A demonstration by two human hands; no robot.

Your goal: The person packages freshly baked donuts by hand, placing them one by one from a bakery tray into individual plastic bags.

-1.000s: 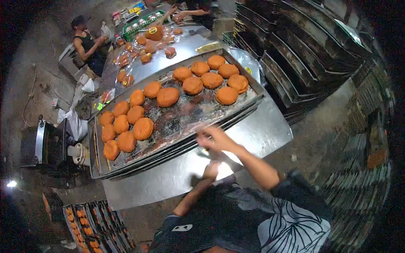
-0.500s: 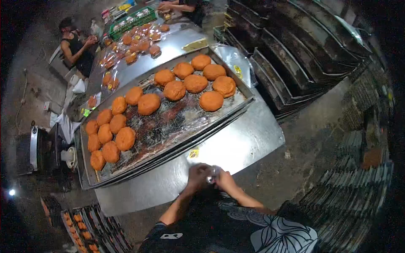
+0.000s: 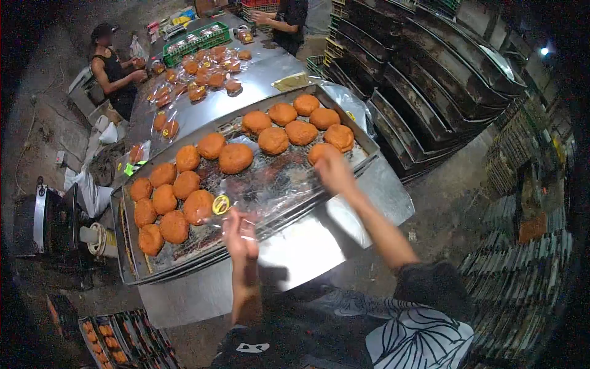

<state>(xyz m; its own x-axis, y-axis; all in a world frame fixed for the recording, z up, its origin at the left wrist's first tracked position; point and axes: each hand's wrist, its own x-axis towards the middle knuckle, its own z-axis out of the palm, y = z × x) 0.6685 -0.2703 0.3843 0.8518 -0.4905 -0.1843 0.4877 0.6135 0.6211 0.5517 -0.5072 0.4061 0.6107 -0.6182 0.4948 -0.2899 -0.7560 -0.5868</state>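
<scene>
A metal baking tray [image 3: 132, 261] of round orange-brown buns lies before me on the steel table [image 3: 175, 307]. My left hand [image 3: 241, 237] is raised at the tray's near edge, closed on a clear plastic bag with a round yellow label [image 3: 220, 205]. The bag's outline is hard to see against the tray. At the tray's right end, my right hand [image 3: 335, 175] has its fingers over a bun [image 3: 318, 152]; the hand is slightly blurred. Other buns [image 3: 236, 158] sit in groups at the left and along the far side.
Bagged buns [image 3: 215, 80] lie farther along the table, beside a green crate [image 3: 196, 43]. Two people [image 3: 114, 74] stand near its far end. Stacked dark trays [image 3: 424, 80] rise at the right, more trays [image 3: 516, 289] below. A rack of buns [image 3: 104, 338] stands lower left.
My hands were together at the table's near edge and have moved apart. The left rose to the tray with the labelled bag; the right reached forward to a bun at the tray's right end.
</scene>
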